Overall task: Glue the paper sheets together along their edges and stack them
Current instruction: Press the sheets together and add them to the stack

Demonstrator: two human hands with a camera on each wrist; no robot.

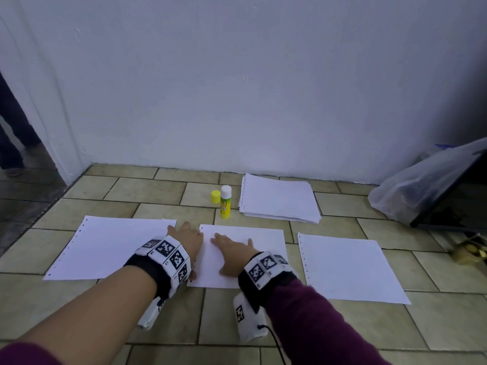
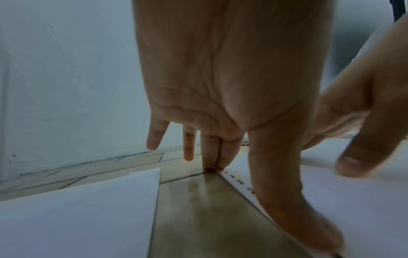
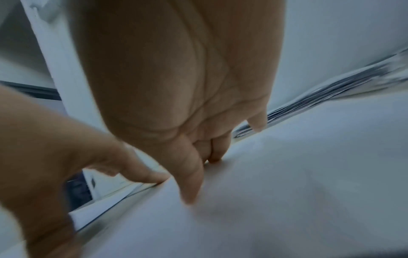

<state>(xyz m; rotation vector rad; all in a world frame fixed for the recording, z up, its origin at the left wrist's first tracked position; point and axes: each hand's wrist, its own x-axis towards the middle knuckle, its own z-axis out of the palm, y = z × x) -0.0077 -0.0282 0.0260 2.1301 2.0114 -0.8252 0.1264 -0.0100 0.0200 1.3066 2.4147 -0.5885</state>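
On the tiled floor (image 1: 163, 191) lie three separate white paper sheets in a row: a left sheet (image 1: 110, 248), a middle sheet (image 1: 266, 241) and a right sheet (image 1: 345, 270), none touching. Left hand (image 1: 188, 239) rests with straight fingers at the middle sheet's punched left edge; in the left wrist view two fingertips (image 2: 212, 157) press at its far corner. Right hand (image 1: 232, 250) lies flat, fingers spread, on the middle sheet; that wrist view is blurred, so contact by every finger appears likely only. Beyond stands an uncapped yellow glue stick (image 1: 225, 202), its yellow cap (image 1: 215, 196) beside it, near a stacked white paper pile (image 1: 279, 200).
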